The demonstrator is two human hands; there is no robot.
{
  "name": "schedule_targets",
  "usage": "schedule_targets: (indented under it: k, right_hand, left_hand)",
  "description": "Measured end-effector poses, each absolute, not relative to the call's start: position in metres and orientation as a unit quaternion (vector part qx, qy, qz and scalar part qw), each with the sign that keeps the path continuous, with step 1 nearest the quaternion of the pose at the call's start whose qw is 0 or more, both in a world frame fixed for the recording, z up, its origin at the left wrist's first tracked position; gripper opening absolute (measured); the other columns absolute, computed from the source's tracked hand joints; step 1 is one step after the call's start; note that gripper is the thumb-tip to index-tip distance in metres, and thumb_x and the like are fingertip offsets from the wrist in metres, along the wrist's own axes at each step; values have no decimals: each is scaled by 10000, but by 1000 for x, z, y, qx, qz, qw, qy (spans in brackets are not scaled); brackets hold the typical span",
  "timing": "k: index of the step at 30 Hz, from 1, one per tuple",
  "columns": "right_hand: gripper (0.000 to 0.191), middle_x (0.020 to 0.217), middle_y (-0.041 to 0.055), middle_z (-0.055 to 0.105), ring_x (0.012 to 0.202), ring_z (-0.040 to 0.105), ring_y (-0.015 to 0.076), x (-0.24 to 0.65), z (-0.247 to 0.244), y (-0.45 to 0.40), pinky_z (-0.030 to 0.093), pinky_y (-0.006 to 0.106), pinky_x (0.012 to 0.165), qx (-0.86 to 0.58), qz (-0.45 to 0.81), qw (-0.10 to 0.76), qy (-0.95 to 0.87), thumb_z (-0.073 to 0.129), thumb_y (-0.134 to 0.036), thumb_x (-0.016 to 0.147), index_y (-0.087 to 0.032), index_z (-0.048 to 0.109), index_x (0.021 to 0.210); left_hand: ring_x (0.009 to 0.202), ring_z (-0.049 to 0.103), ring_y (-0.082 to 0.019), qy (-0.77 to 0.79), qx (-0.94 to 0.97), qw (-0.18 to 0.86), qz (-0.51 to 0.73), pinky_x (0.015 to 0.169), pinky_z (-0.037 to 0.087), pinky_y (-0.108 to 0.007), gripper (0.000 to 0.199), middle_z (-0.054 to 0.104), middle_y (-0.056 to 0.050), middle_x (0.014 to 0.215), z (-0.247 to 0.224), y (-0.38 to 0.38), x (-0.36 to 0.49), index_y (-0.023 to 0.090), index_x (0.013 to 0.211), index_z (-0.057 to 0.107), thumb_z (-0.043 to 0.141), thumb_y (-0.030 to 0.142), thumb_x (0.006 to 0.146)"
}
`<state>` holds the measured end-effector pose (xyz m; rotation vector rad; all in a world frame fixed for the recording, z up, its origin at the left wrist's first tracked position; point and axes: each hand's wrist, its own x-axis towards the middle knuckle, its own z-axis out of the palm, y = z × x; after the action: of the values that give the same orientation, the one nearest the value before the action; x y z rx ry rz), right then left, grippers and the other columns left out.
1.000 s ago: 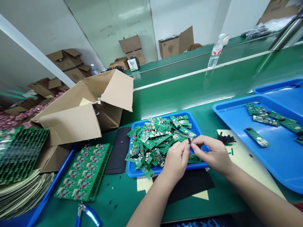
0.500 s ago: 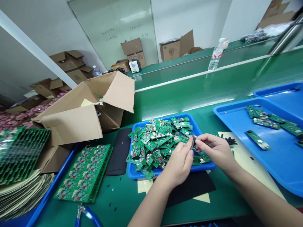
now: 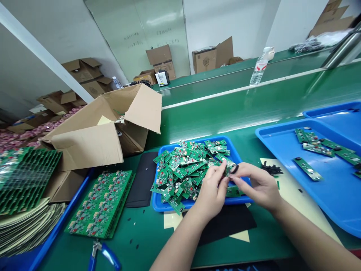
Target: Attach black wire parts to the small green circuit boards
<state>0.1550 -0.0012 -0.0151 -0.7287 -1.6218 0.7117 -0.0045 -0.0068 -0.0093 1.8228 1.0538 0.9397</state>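
Nearest, blue-handled pliers (image 3: 105, 256) lie at the lower edge of the green bench (image 3: 158, 244), handles toward the worker. To their right, a black sheet (image 3: 229, 224) rests partly over pale backing paper (image 3: 170, 220). Above the near rim of a blue tray (image 3: 156, 204), the two hands meet at the fingertips. The left hand (image 3: 212, 190) is curled, thumb and forefinger drawn together on a small green circuit board (image 3: 226, 171), presumably to steady it; the fingers and the heap behind mask most of its outline. The right hand (image 3: 261, 186) pinches a curved black strip (image 3: 234, 169) between thumb and forefinger, which are separated only by its thickness; whether the strip touches the board cannot be told. This grip near one end seems to leave the strip's remainder free. The tray beneath holds a loose heap of boards (image 3: 183, 165), apparently kept within short reach. To the left stand stacked board panels (image 3: 98, 203); just beyond the right hand lies a cluster of black strips (image 3: 271, 168). A larger blue tray (image 3: 284, 150) at right bears a few spread boards (image 3: 308, 168). Farther off are a cardboard carton (image 3: 87, 145) and an upright water bottle (image 3: 258, 70).
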Motion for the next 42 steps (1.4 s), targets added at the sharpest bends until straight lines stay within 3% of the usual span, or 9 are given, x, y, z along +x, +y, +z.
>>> schedule_targets:
  k: [4,7,10,13,17,23,34,38,42]
  right_hand:
    - [210,618,16,587,534,551,123,159,-15,4,458,222,471,-348,494,607,-517,581,-349,852,-188,622,724]
    - [371,566,27,585,479,556,126,161,-13,8,458,227,438,-367,641,491,-461,602,-508,799,-152,627,697]
    - [351,562,17,591,478,565,117,160,-10,7,478,232,484,-358,693,400,-482,686,-474,740,-146,593,656]
    - [333,536,-2,575,482,558,109,159,-9,4,477,233,511,-345,698,395,-488,705,-442,732,-154,565,638]
    - [338,530,-6,569,473,537,98,156,-8,3,457,216,481,-329,733,398,-443,726,-429,711,-155,545,631]
    - [375,488,-12,547,412,489,83,155,-5,3,402,195,414,-293,791,390,-370,756,-415,665,-156,495,593]
    - [373,461,-33,497,394,450,74,155,-5,5,372,197,407,-338,767,370,-400,733,-406,645,-166,459,562]
    - [371,441,-37,483,389,446,74,156,-10,6,367,200,422,-357,734,359,-453,702,-441,672,-164,477,569]
    - [340,549,-35,513,471,481,79,158,-11,9,399,199,465,-424,617,446,-491,726,-434,675,-171,512,665]
  left_hand:
    - [1013,550,-206,386,748,272,467,892,476,-370,438,557,-95,1078,-13,-4,-8,242,1318,473,519,217,883]
    - [1059,548,-206,361,775,162,493,925,467,-398,450,575,-89,1119,-14,-1,-10,262,1313,473,504,144,880]
    - [1073,551,-203,361,788,104,488,938,471,-405,450,586,-87,1127,-15,2,-12,262,1306,479,490,116,880]
    - [1052,564,-196,367,789,82,486,905,497,-377,446,592,-85,1107,-16,3,-13,258,1295,494,517,121,871]
    - [972,601,-176,369,785,104,486,836,527,-311,435,627,-82,1040,-16,3,-14,227,1295,502,539,147,869]
    - [955,637,-185,379,770,200,472,859,528,-304,335,678,-94,1034,-11,2,-14,180,1180,601,593,217,847]
    - [804,641,-162,361,753,283,471,754,542,-282,349,695,-84,906,-13,5,-13,168,1159,633,614,289,832]
    - [771,633,-157,342,755,327,454,723,539,-275,372,691,-82,900,-13,6,-14,194,1155,642,631,343,814]
    - [764,626,-161,367,725,374,446,705,538,-276,370,682,-77,881,-10,4,-16,203,1141,655,649,346,799]
